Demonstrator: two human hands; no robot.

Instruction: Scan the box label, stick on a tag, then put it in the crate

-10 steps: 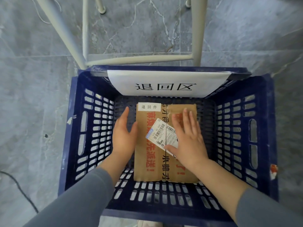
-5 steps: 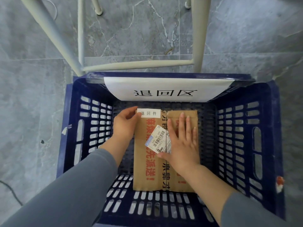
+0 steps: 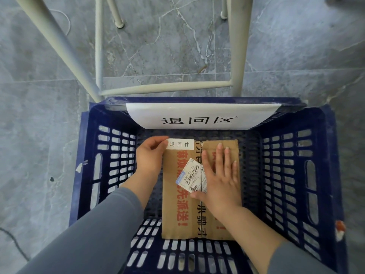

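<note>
A flat brown cardboard box with red print lies on the floor of the dark blue slotted crate. A barcode label sits slantwise on its top, and a white tag with black characters is stuck at its far left corner. My left hand curls around the box's far left corner, fingertips touching the tag's left end. My right hand rests flat on the box's right half, fingers spread, partly covering the label's right edge.
A white paper sign with black characters hangs over the crate's far rim. Pale metal legs and a crossbar stand on the grey marble floor just beyond the crate. A dark cable lies at the lower left.
My left hand slid from the box's left side up to its far left corner by the tag. My right hand moved slightly forward on the box. The view shifted downward.
</note>
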